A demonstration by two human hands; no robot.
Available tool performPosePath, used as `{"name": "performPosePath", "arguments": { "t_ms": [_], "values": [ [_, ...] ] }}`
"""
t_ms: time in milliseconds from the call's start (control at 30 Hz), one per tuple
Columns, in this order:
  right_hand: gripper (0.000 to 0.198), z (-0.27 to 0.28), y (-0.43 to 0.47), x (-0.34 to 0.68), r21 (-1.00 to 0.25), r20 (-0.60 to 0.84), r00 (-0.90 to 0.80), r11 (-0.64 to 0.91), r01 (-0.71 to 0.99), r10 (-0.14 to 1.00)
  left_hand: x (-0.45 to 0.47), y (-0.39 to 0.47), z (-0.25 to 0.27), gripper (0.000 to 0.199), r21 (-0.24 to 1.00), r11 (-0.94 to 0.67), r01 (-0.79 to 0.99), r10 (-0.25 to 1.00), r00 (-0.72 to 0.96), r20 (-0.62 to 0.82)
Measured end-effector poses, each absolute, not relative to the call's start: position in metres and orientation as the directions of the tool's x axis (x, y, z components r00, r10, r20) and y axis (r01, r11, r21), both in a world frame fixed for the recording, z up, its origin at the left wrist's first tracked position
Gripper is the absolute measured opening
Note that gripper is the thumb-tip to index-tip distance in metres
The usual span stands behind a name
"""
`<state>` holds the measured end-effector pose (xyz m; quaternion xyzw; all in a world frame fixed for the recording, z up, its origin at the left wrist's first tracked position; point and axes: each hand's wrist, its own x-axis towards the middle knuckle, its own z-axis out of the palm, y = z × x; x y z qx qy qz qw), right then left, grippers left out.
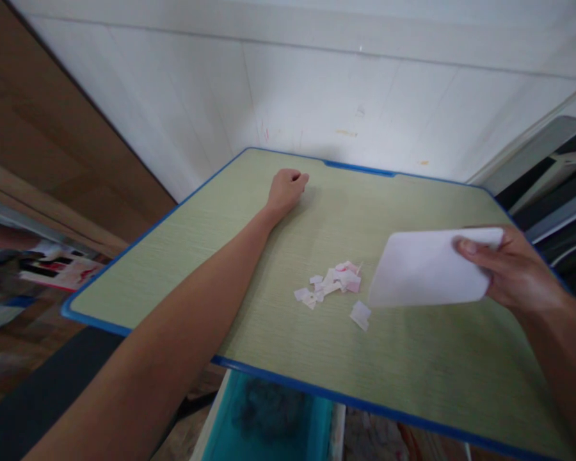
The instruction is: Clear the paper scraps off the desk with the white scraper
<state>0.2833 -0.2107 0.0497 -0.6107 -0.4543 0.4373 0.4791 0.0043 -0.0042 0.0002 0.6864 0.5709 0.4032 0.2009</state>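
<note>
Resting on the pale green table (211, 243), my left hand (288, 189) is curled into a fist, and nothing shows in it. My right hand (509, 272) grips a thin white rectangular board with rounded corners (427, 269) by its right end, thumb on top. The board is tilted, its left edge low beside a loose pile of torn paper scraps (338, 278), white and pinkish. A few more scraps (361, 315) lie apart, nearer the front. Whether the board touches the table I cannot tell.
A blue rim (288, 382) runs round the table. Behind it stands a white panelled wall (336, 96). Below the front edge is a teal bin (269, 416) with something dark inside. A brown wooden door or cabinet (67, 128) is at left, dark metal framing (557, 166) at right.
</note>
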Motion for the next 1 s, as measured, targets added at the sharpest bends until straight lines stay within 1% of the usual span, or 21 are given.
{"name": "performPosePath", "arguments": {
  "t_ms": [67,133,167,300,400,500,633,700,800,1000],
  "values": [
    [0.046,0.051,-0.2118,0.2836,-0.965,-0.159,0.108,-0.177,0.192,0.981,0.0044,-0.0045,-0.0001,0.034,0.742,-0.276,0.611,0.943,0.024,0.331],
    [0.046,0.0521,-0.2123,0.2835,-0.952,-0.187,0.039,-0.191,0.237,0.982,0.0045,-0.0044,-0.0007,0.033,0.747,-0.281,0.602,0.941,0.021,0.337],
    [0.046,0.0524,-0.212,0.284,-0.953,-0.181,0.029,-0.182,0.244,0.983,0.0046,-0.0043,-0.001,0.032,0.749,-0.28,0.6,0.941,0.017,0.337],
    [0.042,0.0523,-0.2101,0.2864,-0.968,-0.122,0.075,-0.135,0.212,0.99,0.0047,-0.0034,-0.0013,0.032,0.753,-0.265,0.602,0.946,0.01,0.325],
    [0.041,0.053,-0.21,0.2851,-0.957,-0.159,0.009,-0.156,0.244,0.987,0.0046,-0.0033,-0.0008,0.032,0.748,-0.271,0.606,0.945,0.018,0.327],
    [0.044,0.0561,-0.2117,0.2822,-0.941,-0.204,-0.063,-0.178,0.288,0.977,0.0046,-0.0036,-0.0005,0.032,0.741,-0.267,0.616,0.945,0.016,0.327],
    [0.044,0.0598,-0.2136,0.2809,-0.962,-0.169,-0.016,-0.162,0.222,0.985,0.0048,-0.0037,-0.0007,0.033,0.746,-0.263,0.612,0.946,0.014,0.323],
    [0.041,0.0593,-0.2138,0.2822,-0.962,-0.181,-0.061,-0.163,0.22,0.982,0.0049,-0.0037,-0.0008,0.033,0.748,-0.265,0.608,0.947,0.017,0.322],
    [0.035,0.0559,-0.2145,0.2852,-0.942,-0.223,-0.168,-0.168,0.29,0.96,0.0048,-0.0041,-0.0006,0.034,0.747,-0.274,0.605,0.943,0.017,0.333],
    [0.036,0.052,-0.2169,0.2865,-0.907,-0.237,-0.227,-0.131,0.401,0.945,0.0049,-0.0059,0.0006,0.032,0.746,-0.259,0.613,0.948,0.015,0.317]
  ]
}}
